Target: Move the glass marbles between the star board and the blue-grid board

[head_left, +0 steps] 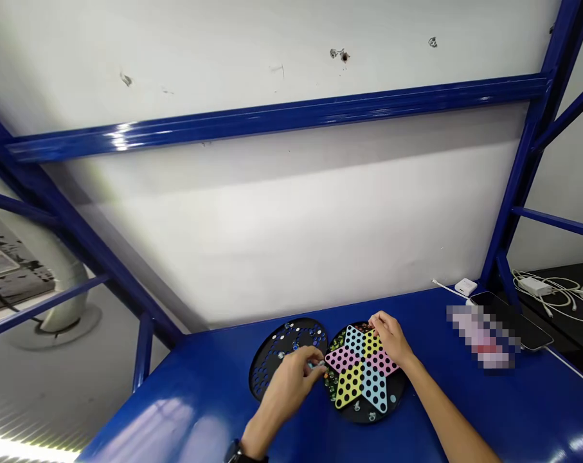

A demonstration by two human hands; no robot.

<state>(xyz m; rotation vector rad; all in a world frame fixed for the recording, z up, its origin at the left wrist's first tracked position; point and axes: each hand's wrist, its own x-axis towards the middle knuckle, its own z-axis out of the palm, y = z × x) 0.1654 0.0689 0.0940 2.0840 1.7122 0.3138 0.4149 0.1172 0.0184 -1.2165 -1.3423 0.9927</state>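
Marbles apparently sit in the left grip, beside the star board

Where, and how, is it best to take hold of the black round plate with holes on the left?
Probably pinch the plate by its left rim, coming from the left. That curved edge is uncovered, while the left hand blocks the view of its near right part. Keep it level: small shiny pieces appear to lie on it.
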